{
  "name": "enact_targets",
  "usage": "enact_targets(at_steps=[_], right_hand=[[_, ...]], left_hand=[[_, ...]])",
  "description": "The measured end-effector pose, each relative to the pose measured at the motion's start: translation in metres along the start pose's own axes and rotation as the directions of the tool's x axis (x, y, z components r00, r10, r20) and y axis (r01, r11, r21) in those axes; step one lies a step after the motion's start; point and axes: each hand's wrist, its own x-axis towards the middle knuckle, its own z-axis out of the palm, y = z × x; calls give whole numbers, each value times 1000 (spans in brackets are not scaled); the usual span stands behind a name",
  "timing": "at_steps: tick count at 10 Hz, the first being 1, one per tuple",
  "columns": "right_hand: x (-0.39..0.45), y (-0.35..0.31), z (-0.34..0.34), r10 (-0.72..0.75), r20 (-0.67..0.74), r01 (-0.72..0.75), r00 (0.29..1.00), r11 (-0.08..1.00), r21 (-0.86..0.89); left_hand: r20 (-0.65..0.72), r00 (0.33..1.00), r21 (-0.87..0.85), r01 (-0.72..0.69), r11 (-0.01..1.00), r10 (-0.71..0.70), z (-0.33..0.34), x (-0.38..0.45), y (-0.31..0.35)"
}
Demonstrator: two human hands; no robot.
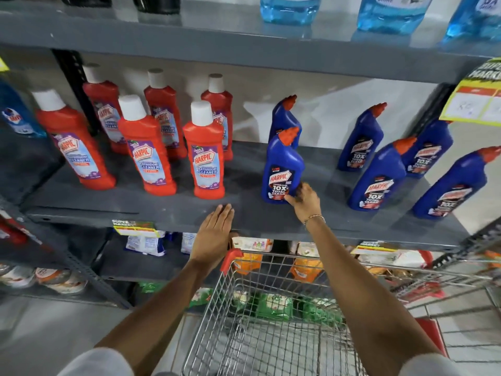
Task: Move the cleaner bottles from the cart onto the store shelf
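A blue cleaner bottle [282,166] with an orange-red cap stands upright on the grey shelf [244,213]. My right hand [303,200] grips its lower right side. A second blue bottle [284,118] stands just behind it. Several more blue bottles [376,177] stand further right. Several red bathroom cleaner bottles [204,158] with white caps stand on the shelf's left half. My left hand [215,234] lies flat, fingers together, on the shelf's front edge and holds nothing. The wire cart [271,321] below my arms shows no bottles inside.
Light blue liquid bottles [290,9] stand on the shelf above. A yellow price tag [477,96] hangs at the right. Lower shelves hold packets [146,244] and jars [59,280]. The cart's red corner [230,257] sits close under the shelf edge.
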Motion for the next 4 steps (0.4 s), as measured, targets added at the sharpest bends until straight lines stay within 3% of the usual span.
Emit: enact_targets(at_steps=[1,3,4], right_hand=[[0,4,2,15,43,-18,999,996,93],[-8,-3,-1,6,79,-15,997,994,112],[-19,1,1,33,11,-34,999,984,174]], left_hand=[[-21,1000,-19,14,1000,-15,-1,-2,1],[-33,999,-67,29,997,-32,-5,-3,5],[-10,999,-38,49,998,-49,-3,-3,5]])
